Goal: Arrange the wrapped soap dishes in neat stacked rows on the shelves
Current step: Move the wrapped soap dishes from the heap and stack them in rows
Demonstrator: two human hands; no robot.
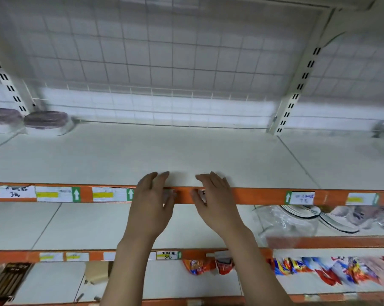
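Note:
Two stacks of wrapped purple soap dishes (45,122) stand at the back left of the upper white shelf (186,155), with another stack (3,119) further left. My left hand (152,206) and my right hand (215,204) reach over the shelf's orange front edge (261,196), side by side. The fingers of both are relaxed and slightly bent, and they hold nothing. More wrapped items in clear plastic (301,217) lie on the shelf below at the right.
White slotted uprights (297,91) and a wire grid back panel (164,62) bound the shelf. Price labels line the orange edges. Colourful snack packets (319,270) fill the lowest shelf on the right. A dark box (7,281) sits at the lower left.

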